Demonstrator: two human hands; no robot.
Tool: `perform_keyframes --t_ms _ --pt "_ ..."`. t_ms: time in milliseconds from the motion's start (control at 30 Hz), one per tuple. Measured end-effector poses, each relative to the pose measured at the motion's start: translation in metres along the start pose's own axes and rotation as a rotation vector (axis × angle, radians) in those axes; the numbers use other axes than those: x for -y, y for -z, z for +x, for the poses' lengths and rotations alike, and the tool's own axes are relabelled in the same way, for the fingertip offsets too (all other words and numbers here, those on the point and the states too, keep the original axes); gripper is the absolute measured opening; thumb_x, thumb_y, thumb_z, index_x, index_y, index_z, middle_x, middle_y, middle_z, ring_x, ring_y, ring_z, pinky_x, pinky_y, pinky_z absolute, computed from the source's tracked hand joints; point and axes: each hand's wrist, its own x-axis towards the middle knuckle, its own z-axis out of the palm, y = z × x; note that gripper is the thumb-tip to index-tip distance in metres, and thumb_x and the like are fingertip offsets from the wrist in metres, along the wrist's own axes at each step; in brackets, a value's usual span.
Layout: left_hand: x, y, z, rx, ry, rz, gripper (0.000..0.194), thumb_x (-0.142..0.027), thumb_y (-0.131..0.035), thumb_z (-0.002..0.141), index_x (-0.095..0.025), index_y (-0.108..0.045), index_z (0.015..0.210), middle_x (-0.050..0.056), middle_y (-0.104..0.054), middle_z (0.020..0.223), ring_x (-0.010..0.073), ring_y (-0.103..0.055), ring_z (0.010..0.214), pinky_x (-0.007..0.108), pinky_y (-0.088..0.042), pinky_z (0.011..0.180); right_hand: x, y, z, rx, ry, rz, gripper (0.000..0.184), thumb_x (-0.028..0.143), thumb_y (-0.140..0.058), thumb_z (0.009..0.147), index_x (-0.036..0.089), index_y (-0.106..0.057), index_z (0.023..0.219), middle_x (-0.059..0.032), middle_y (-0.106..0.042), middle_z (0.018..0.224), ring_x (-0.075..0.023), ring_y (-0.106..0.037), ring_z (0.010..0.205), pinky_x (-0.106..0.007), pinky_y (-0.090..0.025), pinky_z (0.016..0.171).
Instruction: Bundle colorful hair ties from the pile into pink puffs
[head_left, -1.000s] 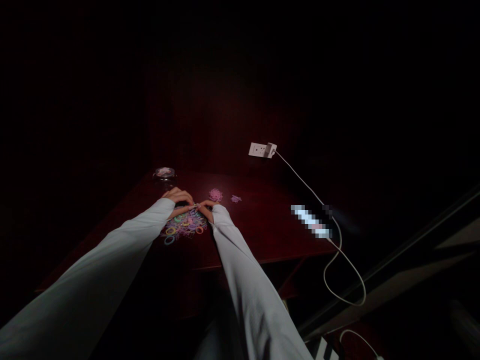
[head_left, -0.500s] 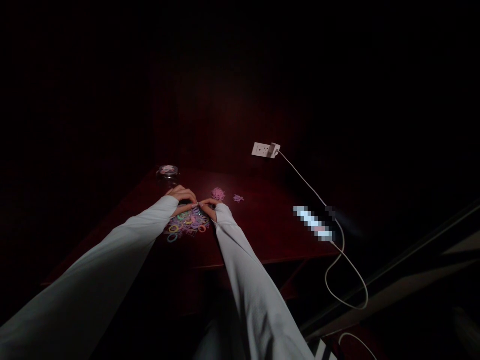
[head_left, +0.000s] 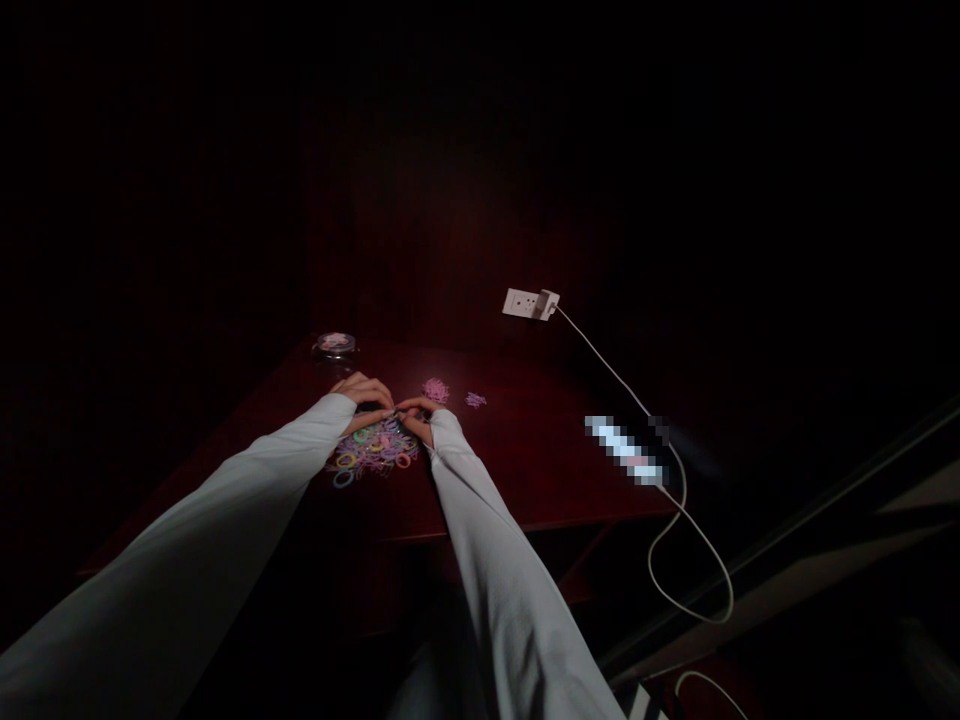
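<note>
A mixed pile of small elastic hair ties (head_left: 373, 452), mostly purple with yellow, green, blue and orange rings, lies on the dark red table (head_left: 517, 470). Over its far edge my left hand (head_left: 366, 393) is closed in a pinch. My right hand (head_left: 420, 410) pinches too, its fingertips almost meeting the left ones. Whatever sits between the fingertips is too small and dim to make out. Just beyond my right hand is a small heap of pink hair ties (head_left: 435, 390), with a smaller purple bunch (head_left: 475, 400) to its right.
A clear lidded jar (head_left: 335, 346) stands at the table's back left. On the wall is a white socket (head_left: 529, 303) with a plugged-in charger. Its white cable (head_left: 604, 360) runs down to a bright, pixelated object (head_left: 626, 450) at the table's right side.
The whole view has shifted slightly. Both hands stay close together over the pile, with only small movements of the fingertips. The heaps look the same.
</note>
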Motion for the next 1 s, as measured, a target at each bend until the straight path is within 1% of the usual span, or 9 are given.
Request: perform_keyframes --t_ms 167,300,467,633,700,800,867,1000 --pt "0.002 -0.003 0.0 -0.019 -0.001 0.007 0.034 -0.052 -0.058 0.107 -0.027 -0.082 0.104 0.006 -0.08 0.115 0.0251 -0.06 0.108 0.042 -0.042 0.103 -0.001 0.0 0.0 0.005 -0.009 0.079 0.033 0.048 -0.087 0.077 0.022 -0.082 0.097 0.0042 -0.064 0.078 -0.0101 -0.044 0.067 -0.024 -0.034 0.063" --pt "0.002 -0.003 0.0 -0.027 -0.016 0.008 0.031 -0.051 -0.062 0.105 -0.029 -0.083 0.103 0.005 -0.08 0.114 0.0253 -0.061 0.107 0.041 -0.042 0.101 -0.005 -0.001 0.002 0.014 0.002 0.098 0.037 0.051 -0.09 0.074 0.023 -0.082 0.097 0.0042 -0.064 0.078 -0.0103 -0.044 0.067 -0.024 -0.034 0.063" --pt "0.002 -0.002 0.0 -0.022 -0.007 0.022 0.03 -0.05 -0.061 0.106 -0.028 -0.082 0.103 0.004 -0.081 0.113 0.0249 -0.061 0.106 0.04 -0.042 0.099 -0.006 -0.002 0.005 -0.008 -0.029 0.058 0.028 0.046 -0.086 0.076 0.022 -0.08 0.088 0.0034 -0.064 0.078 -0.0103 -0.045 0.067 -0.024 -0.034 0.063" --pt "0.002 -0.001 0.0 -0.014 0.012 0.037 0.028 -0.048 -0.063 0.105 -0.028 -0.082 0.104 0.004 -0.08 0.114 0.0245 -0.061 0.108 0.04 -0.041 0.099 -0.002 -0.003 0.005 -0.011 -0.048 0.048 0.021 0.041 -0.081 0.078 0.02 -0.077 0.082 0.0034 -0.063 0.073 -0.0103 -0.043 0.064 -0.025 -0.032 0.061" --pt "0.002 -0.001 -0.001 -0.007 0.024 0.051 0.029 -0.049 -0.062 0.106 -0.028 -0.082 0.105 0.004 -0.08 0.115 0.0249 -0.061 0.108 0.04 -0.041 0.099 0.0 -0.004 0.005 -0.01 -0.055 0.043 0.019 0.039 -0.081 0.077 0.02 -0.077 0.08 0.0038 -0.063 0.072 -0.01 -0.043 0.063 -0.025 -0.032 0.061" --pt "0.002 -0.001 -0.001 -0.002 0.026 0.049 0.032 -0.052 -0.061 0.106 -0.029 -0.082 0.106 0.004 -0.08 0.116 0.0256 -0.061 0.109 0.041 -0.041 0.1 0.002 -0.005 0.006 -0.046 -0.093 0.034 0.015 0.034 -0.081 0.076 0.02 -0.075 0.075 0.0049 -0.062 0.069 -0.0092 -0.041 0.061 -0.025 -0.031 0.06" --pt "0.002 -0.001 -0.001 0.001 0.022 0.045 0.032 -0.053 -0.061 0.105 -0.029 -0.082 0.107 0.004 -0.08 0.117 0.0257 -0.061 0.109 0.041 -0.041 0.101 0.002 -0.005 0.006 -0.056 -0.103 0.027 0.012 0.031 -0.08 0.076 0.02 -0.075 0.075 0.0051 -0.061 0.068 -0.0094 -0.041 0.06 -0.026 -0.031 0.06" --pt "0.002 -0.001 -0.001 0.0 0.019 0.04 0.033 -0.053 -0.059 0.106 -0.029 -0.082 0.106 0.004 -0.081 0.116 0.0255 -0.06 0.107 0.041 -0.041 0.1 0.004 -0.003 0.002 -0.028 -0.062 0.034 0.007 0.026 -0.077 0.078 0.019 -0.077 0.079 0.0035 -0.063 0.071 -0.0109 -0.044 0.063 -0.027 -0.033 0.063"
